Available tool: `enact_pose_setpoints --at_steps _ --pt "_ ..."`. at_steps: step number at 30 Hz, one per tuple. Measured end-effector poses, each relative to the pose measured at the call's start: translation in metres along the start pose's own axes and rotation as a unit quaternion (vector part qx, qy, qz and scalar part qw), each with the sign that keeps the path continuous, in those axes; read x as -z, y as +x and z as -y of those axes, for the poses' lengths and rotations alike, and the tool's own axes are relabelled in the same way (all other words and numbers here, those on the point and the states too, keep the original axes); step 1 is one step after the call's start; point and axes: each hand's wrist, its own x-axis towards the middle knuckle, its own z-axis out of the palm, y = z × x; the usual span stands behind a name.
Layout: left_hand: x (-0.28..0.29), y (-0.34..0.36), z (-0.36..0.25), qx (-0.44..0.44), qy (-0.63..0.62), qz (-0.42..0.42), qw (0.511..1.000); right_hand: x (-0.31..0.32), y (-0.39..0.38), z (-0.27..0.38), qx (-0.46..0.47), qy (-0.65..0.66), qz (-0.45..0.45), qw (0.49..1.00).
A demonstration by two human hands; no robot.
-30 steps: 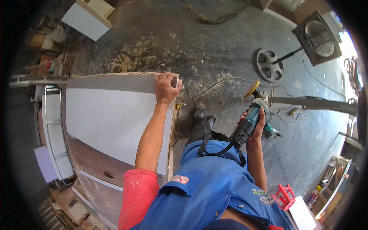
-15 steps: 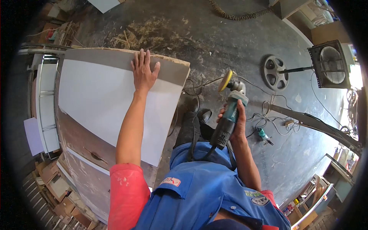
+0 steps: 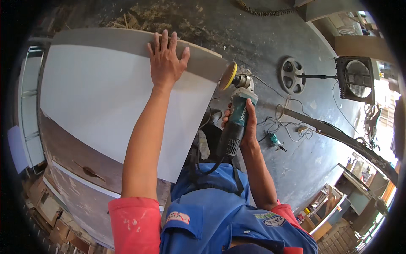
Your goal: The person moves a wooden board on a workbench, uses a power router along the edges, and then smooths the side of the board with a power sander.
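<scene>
My left hand [image 3: 167,63] lies flat, fingers spread, on the grey strip along the far edge of a large white-topped board [image 3: 105,93]. In my right hand [image 3: 247,120] is a teal and black angle grinder [image 3: 238,120], gripped round its body. Its yellow-backed sanding disc [image 3: 229,76] stands on edge at the board's far right corner. Whether the disc touches the edge I cannot tell. The grinder's black cord [image 3: 211,168] runs back from its rear end toward my blue overalls.
A fan [image 3: 360,76] on a pole with a round base [image 3: 292,76] stands at the right. Cables and a smaller teal power tool [image 3: 277,142] lie on the floor. Wood shavings [image 3: 169,19] are scattered beyond the board. A chrome rack [image 3: 30,106] stands left.
The grinder has moved left, bringing its disc up to the board's right corner. My left hand stays flat on the board. The whole view has shifted, with the board appearing larger.
</scene>
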Motion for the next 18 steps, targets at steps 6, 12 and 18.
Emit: enact_pose_setpoints --at_steps 6,12,18 --pt "-0.001 -0.003 0.001 -0.003 -0.006 -0.028 1.0 -0.003 0.015 -0.01 0.012 -0.012 -0.006 1.0" --pt "-0.003 -0.006 0.005 -0.005 -0.008 -0.041 0.999 -0.005 0.016 -0.011 0.001 -0.002 -0.014 1.0" --pt "-0.004 -0.003 0.004 -0.003 -0.008 -0.046 0.999 0.0 0.019 -0.013 0.0 -0.011 -0.002 1.0"
